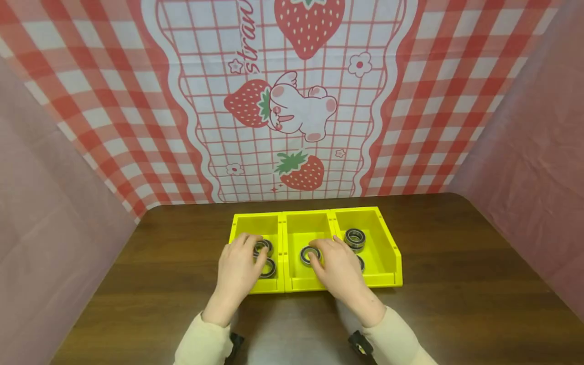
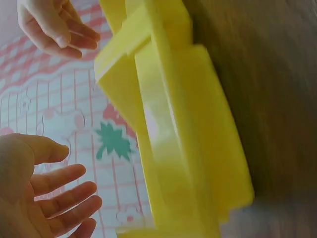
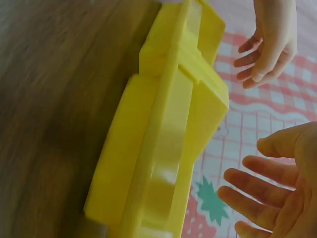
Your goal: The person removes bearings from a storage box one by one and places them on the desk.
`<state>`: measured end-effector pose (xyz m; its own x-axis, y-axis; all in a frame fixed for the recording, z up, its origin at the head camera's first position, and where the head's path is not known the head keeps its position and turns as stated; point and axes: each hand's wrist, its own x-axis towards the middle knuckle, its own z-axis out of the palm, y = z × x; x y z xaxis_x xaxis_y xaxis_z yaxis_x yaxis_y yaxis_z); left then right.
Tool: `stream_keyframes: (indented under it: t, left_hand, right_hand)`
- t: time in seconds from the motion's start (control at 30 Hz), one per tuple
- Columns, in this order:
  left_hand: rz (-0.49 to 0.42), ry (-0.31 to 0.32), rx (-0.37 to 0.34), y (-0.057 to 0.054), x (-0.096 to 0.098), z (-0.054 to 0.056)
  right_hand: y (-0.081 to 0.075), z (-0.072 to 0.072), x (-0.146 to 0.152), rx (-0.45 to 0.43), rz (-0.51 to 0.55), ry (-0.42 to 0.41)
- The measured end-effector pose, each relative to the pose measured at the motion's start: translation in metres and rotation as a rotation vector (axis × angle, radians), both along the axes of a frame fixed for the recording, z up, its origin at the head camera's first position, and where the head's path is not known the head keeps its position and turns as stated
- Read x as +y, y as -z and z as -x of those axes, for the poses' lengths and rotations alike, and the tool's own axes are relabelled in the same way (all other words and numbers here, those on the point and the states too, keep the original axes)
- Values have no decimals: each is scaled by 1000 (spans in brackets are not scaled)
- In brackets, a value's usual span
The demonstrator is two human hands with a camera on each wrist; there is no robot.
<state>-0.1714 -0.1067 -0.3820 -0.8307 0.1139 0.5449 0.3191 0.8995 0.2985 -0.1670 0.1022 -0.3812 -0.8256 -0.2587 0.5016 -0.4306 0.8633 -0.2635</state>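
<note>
Three joined yellow bins (image 1: 306,284) stand on the table. My left hand (image 1: 239,266) hovers over the left bin, thumb and fingers spread; in the left wrist view this hand (image 2: 49,191) holds nothing. Two ball bearings lie in that bin, an upper bearing (image 1: 268,247) and a lower bearing (image 1: 272,268), both partly covered by the hand. Over the middle bin is my right hand (image 1: 339,266), its fingers relaxed and apart around a single bearing (image 1: 304,257) seen below. The right wrist view shows this hand (image 3: 272,183) with nothing in its grasp.
In the right bin, two stacked bearings (image 1: 355,237) sit near the divider, and another bearing (image 1: 362,263) shows partly behind my right hand. A brown wooden table (image 1: 456,284) lies around the bins. Behind it hangs a strawberry-print cloth (image 1: 356,126), with pink cloth (image 1: 524,187) at the sides.
</note>
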Motion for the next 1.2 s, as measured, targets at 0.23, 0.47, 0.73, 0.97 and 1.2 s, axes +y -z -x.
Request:
stream_keyframes:
  t: [0.23, 0.47, 0.73, 0.97, 1.2]
  left_hand:
    - [-68, -81, -44, -3, -31, 5]
    - [-173, -127, -247, 4, -45, 10]
    - [-271, -126, -388, 11, -50, 17]
    - [-294, -66, -482, 10, -58, 23]
    - [-310, -9, -545, 15, -59, 24]
  right_hand:
    - [2, 4, -29, 80, -40, -123]
    - [8, 7, -59, 94, -75, -173]
    - [12, 20, -81, 169, -149, -199]
    - [11, 29, -95, 213, -304, -167]
    - [14, 37, -103, 142, -406, -154]
